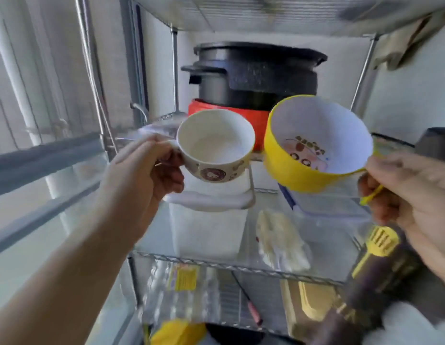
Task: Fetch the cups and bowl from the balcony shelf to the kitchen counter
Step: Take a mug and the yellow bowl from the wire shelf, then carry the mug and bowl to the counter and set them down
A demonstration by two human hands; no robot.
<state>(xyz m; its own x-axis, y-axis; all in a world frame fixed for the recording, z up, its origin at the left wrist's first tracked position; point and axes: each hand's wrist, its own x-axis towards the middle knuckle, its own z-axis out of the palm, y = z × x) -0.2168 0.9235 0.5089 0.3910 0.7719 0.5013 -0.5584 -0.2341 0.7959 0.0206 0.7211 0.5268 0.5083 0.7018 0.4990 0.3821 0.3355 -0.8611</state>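
My left hand (144,170) grips the handle of a cream cup (214,148) with brown cartoon prints, held in the air in front of the wire shelf (231,266). A yellow cup (313,148) with a white inside and a cartoon picture at its bottom hangs to the right, tilted toward me. My right hand (413,192) holds it by its yellow handle. The two cups are close together, nearly touching. No bowl is clearly visible.
Behind the cups a black pot (256,73) sits on a red base (231,115). Under them stand a white lidded container (211,220), a clear blue-rimmed box (323,207) and a wrapped food pack (281,240). A railing (42,155) runs at left.
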